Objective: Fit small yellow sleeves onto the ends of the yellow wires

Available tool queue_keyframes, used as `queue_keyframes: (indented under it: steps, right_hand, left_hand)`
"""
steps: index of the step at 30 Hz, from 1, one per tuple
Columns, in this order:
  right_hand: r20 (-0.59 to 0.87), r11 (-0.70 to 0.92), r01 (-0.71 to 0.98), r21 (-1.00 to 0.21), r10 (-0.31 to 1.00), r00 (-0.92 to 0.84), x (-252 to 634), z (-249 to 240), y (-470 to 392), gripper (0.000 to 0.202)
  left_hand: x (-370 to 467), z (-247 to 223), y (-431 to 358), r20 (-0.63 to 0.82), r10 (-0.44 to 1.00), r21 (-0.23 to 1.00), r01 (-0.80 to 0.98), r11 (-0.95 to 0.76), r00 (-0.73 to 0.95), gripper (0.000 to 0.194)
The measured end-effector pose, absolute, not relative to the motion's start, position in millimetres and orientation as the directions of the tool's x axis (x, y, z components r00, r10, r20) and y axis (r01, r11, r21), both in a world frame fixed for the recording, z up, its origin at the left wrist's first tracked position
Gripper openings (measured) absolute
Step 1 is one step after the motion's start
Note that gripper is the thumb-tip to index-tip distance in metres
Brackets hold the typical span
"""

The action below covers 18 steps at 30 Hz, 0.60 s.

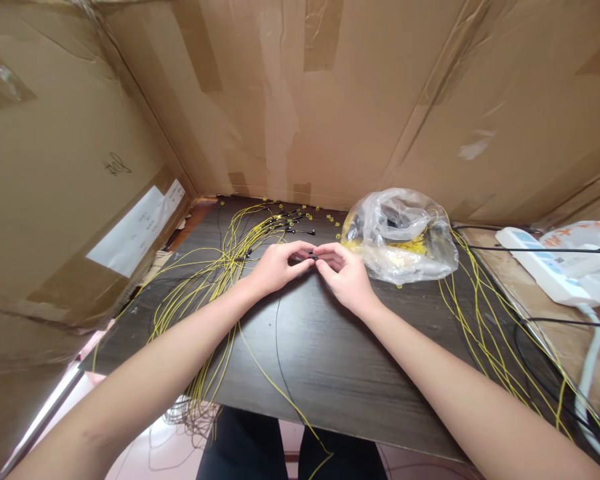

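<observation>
Both hands meet fingertip to fingertip over the middle of the dark table. My left hand (282,266) and my right hand (344,272) pinch a small black part (313,255) between them. Its exact shape is mostly hidden by the fingers. A thin black wire and a yellow wire (265,373) run from near the hands down over the table's front edge. Left of my left hand lies a bundle of yellow wires (225,267), with small black ends (293,220) fanned out behind the hands.
A clear plastic bag (405,260) with yellow contents stands right of the hands. Small yellow pieces (330,218) dot the dark table's (330,360) back edge. More yellow wires, black cables and a white power strip (545,265) lie at the right. Cardboard walls (360,113) enclose the back and left.
</observation>
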State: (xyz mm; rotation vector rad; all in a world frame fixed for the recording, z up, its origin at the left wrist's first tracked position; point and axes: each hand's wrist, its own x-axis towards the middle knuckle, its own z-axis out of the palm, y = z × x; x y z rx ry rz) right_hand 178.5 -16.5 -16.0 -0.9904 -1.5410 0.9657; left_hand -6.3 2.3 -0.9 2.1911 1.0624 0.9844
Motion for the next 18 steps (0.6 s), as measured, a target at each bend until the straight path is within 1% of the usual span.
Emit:
queue_keyframes:
  steps: [3, 6, 9, 11, 13, 18]
  right_hand:
    - [0.345, 0.356, 0.155, -0.922, 0.934, -0.091, 177.4, -14.7, -17.2, 0.017]
    - [0.395, 0.392, 0.29, -0.873, 0.917, -0.051, 176.3, -13.6, -17.6, 0.013]
    - [0.441, 0.428, 0.439, -0.79, 0.894, -0.078, 176.0, -13.1, -18.3, 0.014]
    - [0.453, 0.439, 0.505, -0.743, 0.885, -0.104, 176.3, -13.2, -18.7, 0.016]
    - [0.451, 0.44, 0.542, -0.716, 0.884, -0.122, 176.6, -13.4, -18.9, 0.017]
    - [0.441, 0.432, 0.576, -0.694, 0.887, -0.134, 176.9, -13.4, -18.7, 0.018]
  left_hand:
    - [-6.7, 0.2, 2.2, 0.415, 0.813, 0.663, 0.476, -0.577, 0.409, 0.021]
    - [-6.3, 2.4, 0.8, 0.449, 0.815, 0.649, 0.493, -0.58, 0.367, 0.016]
    - [-5.6, 4.0, -0.5, 0.44, 0.829, 0.674, 0.484, -0.559, 0.345, 0.016]
    - [-5.0, 4.4, -0.7, 0.425, 0.838, 0.686, 0.481, -0.545, 0.343, 0.015]
    - [-4.6, 4.4, -0.5, 0.41, 0.848, 0.697, 0.484, -0.529, 0.336, 0.014]
    - [-4.0, 4.6, -0.5, 0.387, 0.866, 0.716, 0.489, -0.499, 0.317, 0.012]
